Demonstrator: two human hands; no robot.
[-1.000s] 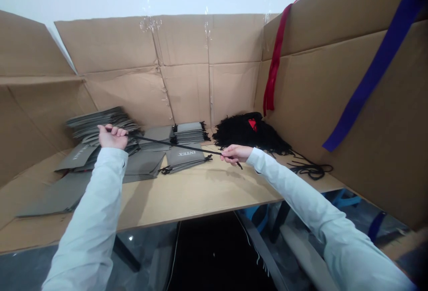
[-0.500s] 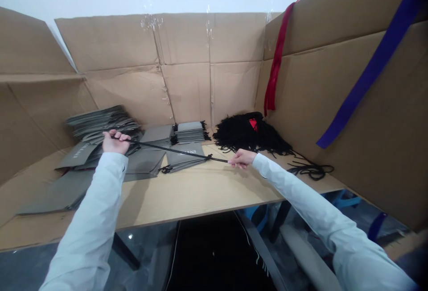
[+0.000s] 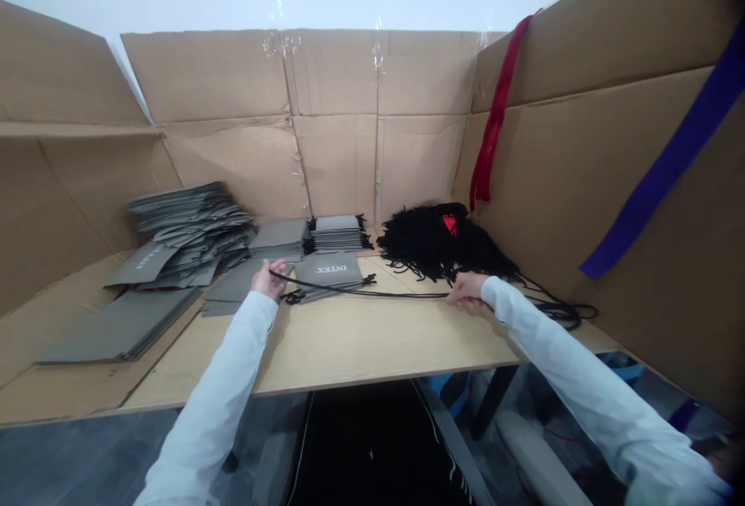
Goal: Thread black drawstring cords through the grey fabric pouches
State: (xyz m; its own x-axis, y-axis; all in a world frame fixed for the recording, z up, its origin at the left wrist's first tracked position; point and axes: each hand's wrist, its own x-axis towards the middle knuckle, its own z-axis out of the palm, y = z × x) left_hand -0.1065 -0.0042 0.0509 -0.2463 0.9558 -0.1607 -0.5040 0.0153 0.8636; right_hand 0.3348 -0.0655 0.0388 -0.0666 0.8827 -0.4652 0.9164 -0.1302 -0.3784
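Observation:
A black cord [image 3: 372,293] runs across the front of the table between my two hands, its strands lying nearly side by side. My left hand [image 3: 271,279] is closed on its left end, over the edge of some grey pouches. At the other end my right hand [image 3: 467,289] pinches the cord, just in front of the heap of black cords [image 3: 434,238]. Behind the stretched cord lies a small stack of grey pouches marked INTEX [image 3: 330,267], with black cord knots at its corners.
Grey pouches are piled at the left [image 3: 195,219], with a flat stack [image 3: 125,327] in front. Corded pouches [image 3: 337,233] stand at the back. Loose cords [image 3: 567,312] lie at right. Cardboard walls [image 3: 233,71] surround the table; red [image 3: 497,118] and blue ribbons [image 3: 663,161] hang there.
My left hand has moved right and lower, toward the middle. The cord, earlier taut and slanting with a knot showing, now lies flatter and slightly slack. The view has shifted a little.

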